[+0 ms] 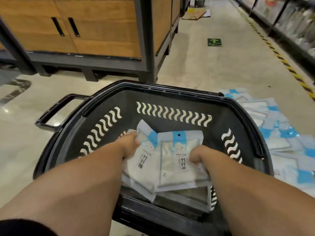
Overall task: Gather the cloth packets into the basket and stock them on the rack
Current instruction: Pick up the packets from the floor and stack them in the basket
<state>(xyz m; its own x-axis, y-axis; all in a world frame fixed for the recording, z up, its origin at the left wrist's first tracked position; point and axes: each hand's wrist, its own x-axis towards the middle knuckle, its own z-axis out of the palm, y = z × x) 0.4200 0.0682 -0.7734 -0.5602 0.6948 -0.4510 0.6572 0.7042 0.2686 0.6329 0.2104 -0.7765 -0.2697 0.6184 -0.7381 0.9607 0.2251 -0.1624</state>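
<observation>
Inside the basket, left hand and right hand each grip cloth packets with curled fingers; lay both bundles flat, side by side, before letting go.

On the left packet, held by the left hand, black vertical characters 竹纤维 stand just right of the grip. The right packet, held by the right hand, has the same 竹纤维 just left of the grip and a "2" lower down. A green floor sign far beyond both hands shows an arrow.
</observation>
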